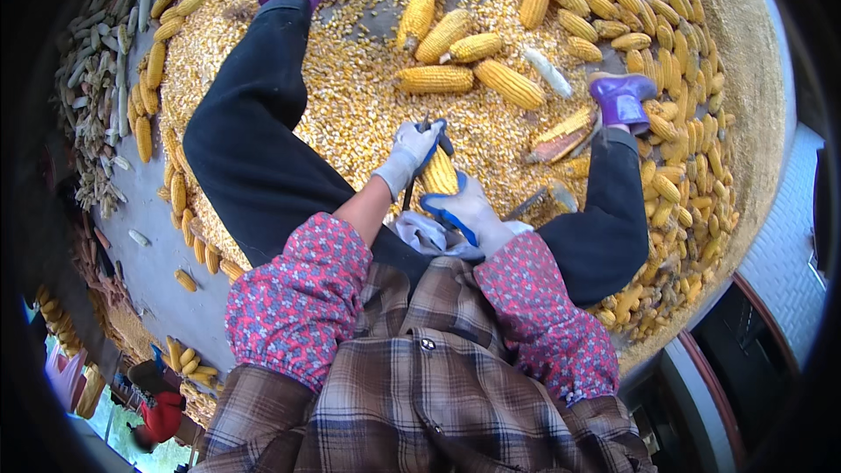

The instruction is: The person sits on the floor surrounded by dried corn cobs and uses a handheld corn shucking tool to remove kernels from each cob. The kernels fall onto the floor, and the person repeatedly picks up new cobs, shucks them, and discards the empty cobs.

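My left hand (415,150), in a white glove with blue palm, is closed around a thin dark rod-like tool (408,194). The rod sticks out above and below the fist; its exact kind cannot be told. Just under that hand, my right hand (474,207), gloved alike, grips the near end of a yellow corn cob (439,174). The cob's far end meets the left hand and is partly covered by it. Between my legs, loose corn kernels (355,112) spread over the floor. A pale crumpled cloth (430,236) lies in my lap, below the hands.
Several whole cobs (447,36) lie on the kernels ahead. A big heap of cobs (677,164) curves along the right. Stripped cobs (98,72) are piled at far left. A bare white cob (548,72) lies near my right purple boot (624,100). A person in red (161,417) is at lower left.
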The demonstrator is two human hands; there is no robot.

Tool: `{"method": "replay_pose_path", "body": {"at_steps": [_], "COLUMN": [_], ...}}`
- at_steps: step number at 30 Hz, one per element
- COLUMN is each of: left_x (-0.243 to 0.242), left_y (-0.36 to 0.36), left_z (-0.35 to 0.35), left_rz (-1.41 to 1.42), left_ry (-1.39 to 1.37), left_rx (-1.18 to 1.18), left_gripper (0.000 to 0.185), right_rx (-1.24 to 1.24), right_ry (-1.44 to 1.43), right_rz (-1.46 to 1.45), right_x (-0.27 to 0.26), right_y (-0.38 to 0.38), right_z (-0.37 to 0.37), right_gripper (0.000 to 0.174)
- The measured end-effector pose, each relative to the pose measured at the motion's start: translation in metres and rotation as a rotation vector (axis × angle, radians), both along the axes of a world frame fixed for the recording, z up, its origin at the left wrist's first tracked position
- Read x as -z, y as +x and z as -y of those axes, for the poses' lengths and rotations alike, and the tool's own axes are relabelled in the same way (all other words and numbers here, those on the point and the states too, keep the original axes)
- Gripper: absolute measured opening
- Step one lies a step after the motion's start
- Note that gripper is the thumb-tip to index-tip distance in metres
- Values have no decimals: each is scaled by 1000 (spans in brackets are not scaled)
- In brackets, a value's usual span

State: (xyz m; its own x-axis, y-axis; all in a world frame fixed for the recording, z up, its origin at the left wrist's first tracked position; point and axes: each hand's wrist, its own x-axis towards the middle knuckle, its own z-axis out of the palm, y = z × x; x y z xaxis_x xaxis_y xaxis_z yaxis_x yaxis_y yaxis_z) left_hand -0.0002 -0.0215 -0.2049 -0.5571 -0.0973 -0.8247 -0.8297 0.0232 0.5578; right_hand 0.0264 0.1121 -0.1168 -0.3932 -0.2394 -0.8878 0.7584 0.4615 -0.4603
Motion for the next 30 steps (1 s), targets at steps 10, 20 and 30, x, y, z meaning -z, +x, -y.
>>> {"method": "replay_pose_path", "body": {"at_steps": [10, 20, 30], "left_x": [9, -35, -31], "left_y": [-5, -14, -13], "left_z": [3, 6, 7], "left_rz": [111, 207, 205], "left_ry": [141, 509, 514], "left_rx": [106, -130, -209], "left_gripper": [38, 46, 46], "right_rx": [232, 222, -652], "right_ry": [-202, -72, 617], "right_rz": [180, -41, -393], "right_x": [-20, -8, -22], "right_y": [-8, 23, -13], "right_z": [-7, -39, 25], "right_gripper": [33, 43, 85]}}
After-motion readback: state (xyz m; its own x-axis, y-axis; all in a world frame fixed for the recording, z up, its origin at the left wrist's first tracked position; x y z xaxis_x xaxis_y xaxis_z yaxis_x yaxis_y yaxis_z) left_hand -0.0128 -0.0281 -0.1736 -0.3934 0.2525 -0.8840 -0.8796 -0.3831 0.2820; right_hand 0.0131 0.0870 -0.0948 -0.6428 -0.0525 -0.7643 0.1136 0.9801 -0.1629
